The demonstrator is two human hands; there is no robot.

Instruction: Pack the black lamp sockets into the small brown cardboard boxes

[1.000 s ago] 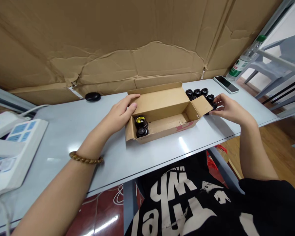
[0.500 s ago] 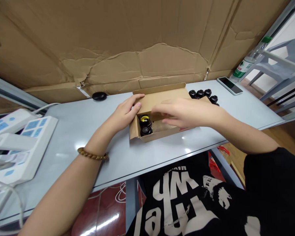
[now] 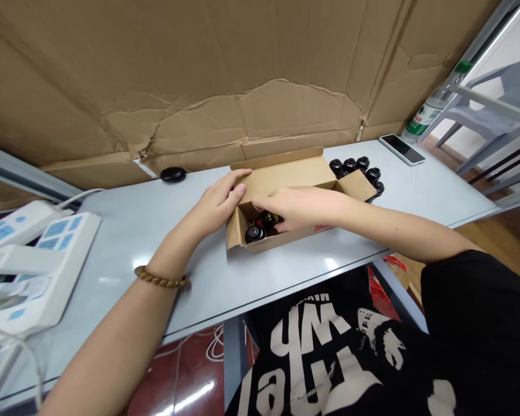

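Our left hand (image 3: 219, 199) rested at the left end of an open cardboard box (image 3: 281, 239), its thumb and fingers spread by the edge of the raised lid (image 3: 292, 173); we could not tell whether it pinched the card or only steadied it. Our right hand (image 3: 305, 208) reached down into the box, with fingers curled at a black part with yellow and red showing (image 3: 268, 220). The fingers hid much of it, so whether they gripped it or only touched it was unclear.

A second black part (image 3: 255, 234) sat just beside it, at the near left corner. More black parts (image 3: 350, 165) stood grouped on the table (image 3: 190, 300), past the box's right flap (image 3: 359, 184).

As we judged it, doing this well called for a steady left hand, a light touch, the part kept level, and fingertips clear of its neighbour and the thin card walls.
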